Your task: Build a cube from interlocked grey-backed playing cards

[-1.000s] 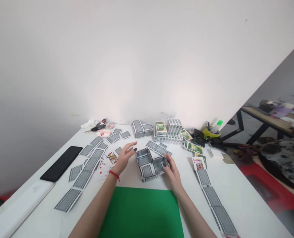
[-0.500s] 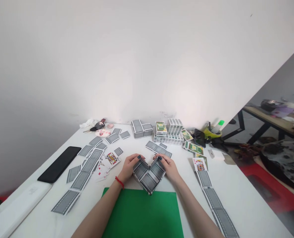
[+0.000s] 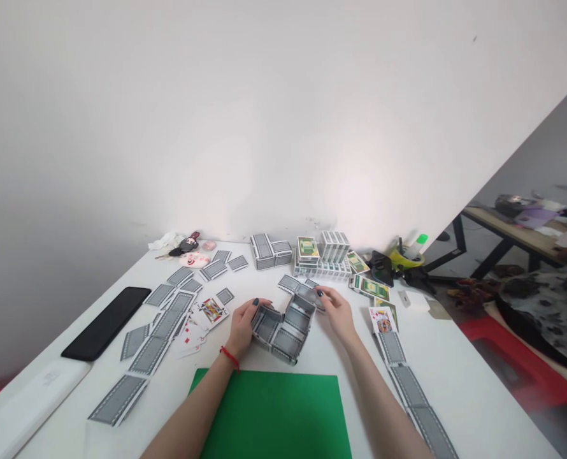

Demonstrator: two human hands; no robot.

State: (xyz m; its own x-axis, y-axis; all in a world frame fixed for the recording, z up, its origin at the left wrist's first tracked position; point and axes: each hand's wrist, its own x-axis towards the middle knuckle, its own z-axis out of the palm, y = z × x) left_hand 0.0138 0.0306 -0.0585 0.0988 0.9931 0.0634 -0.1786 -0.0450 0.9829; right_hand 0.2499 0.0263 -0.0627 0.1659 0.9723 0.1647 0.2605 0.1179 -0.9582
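Note:
A box-like shape folded from grey-backed playing cards, open on top and with a notch at its far side, sits near the middle of the table. My left hand grips its left wall, thumb on the rim. Just off its right side is my right hand, fingers slightly apart and nothing visible in them. Those fingertips reach the right end of a strip of folded cards; contact is unclear. A green mat lies on the near side.
Folded card strips lie left and right. Face-up cards and a black phone are at left. At the back stand a finished-looking card block, stacked card boxes and a yellow holder.
My right hand has come off the card box and moved slightly right. The box has turned and shifted in my left hand, which keeps its hold. The view has shifted a little.

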